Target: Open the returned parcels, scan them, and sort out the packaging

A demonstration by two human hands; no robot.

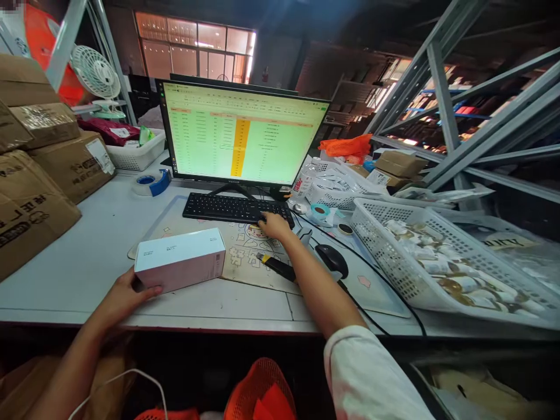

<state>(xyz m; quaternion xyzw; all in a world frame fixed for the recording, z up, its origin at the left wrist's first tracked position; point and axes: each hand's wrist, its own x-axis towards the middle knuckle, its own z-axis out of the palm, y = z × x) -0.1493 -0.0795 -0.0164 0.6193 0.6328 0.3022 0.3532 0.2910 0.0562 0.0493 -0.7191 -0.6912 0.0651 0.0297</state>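
A long white carton lies on the table's front left part, over the edge of the desk mat. My left hand grips its left end, with the thumb along the near side and the other fingers partly hidden. My right hand is on the right part of the black keyboard, fingers reaching to the keys and holding nothing. Beneath my right forearm lies a yellow and black box cutter, partly covered. Behind the keyboard stands a monitor showing a spreadsheet.
A black mouse and its cable lie right of my forearm. Further right stands a white basket of small labelled rolls or bottles. Cardboard boxes are stacked at left. A blue tape dispenser sits left of the monitor.
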